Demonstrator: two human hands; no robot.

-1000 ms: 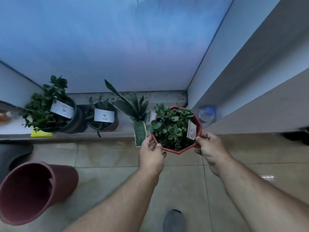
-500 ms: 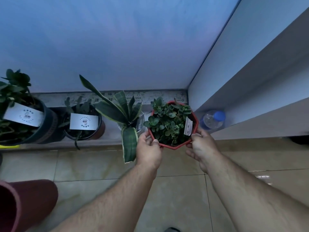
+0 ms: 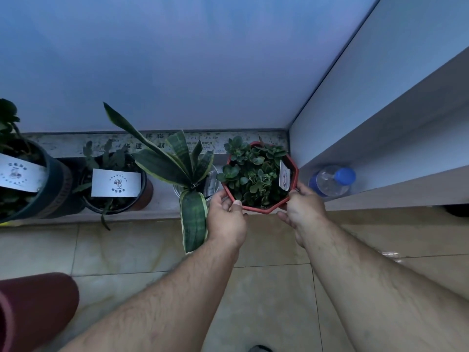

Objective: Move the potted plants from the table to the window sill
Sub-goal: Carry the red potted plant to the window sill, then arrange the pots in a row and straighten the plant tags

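Note:
A red octagonal pot (image 3: 291, 194) with small green succulents and a white tag sits over the right end of the window sill (image 3: 162, 199). My left hand (image 3: 227, 217) grips its left rim, thumb on the edge. My right hand (image 3: 303, 209) grips its right rim. Whether the pot rests on the sill or hangs just above it cannot be told. To its left on the sill stand a snake plant (image 3: 182, 168), a brown pot (image 3: 116, 184) with a white label, and a dark blue pot (image 3: 28, 184) with a label.
A clear bottle with a blue cap (image 3: 332, 181) stands in the sill's right corner against the wall. A maroon bucket (image 3: 33, 308) lies on the tiled floor at lower left. The frosted window rises behind the plants.
Both hands have carried the red pot forward to the sill's right end, beside the snake plant. The view has moved closer to the sill.

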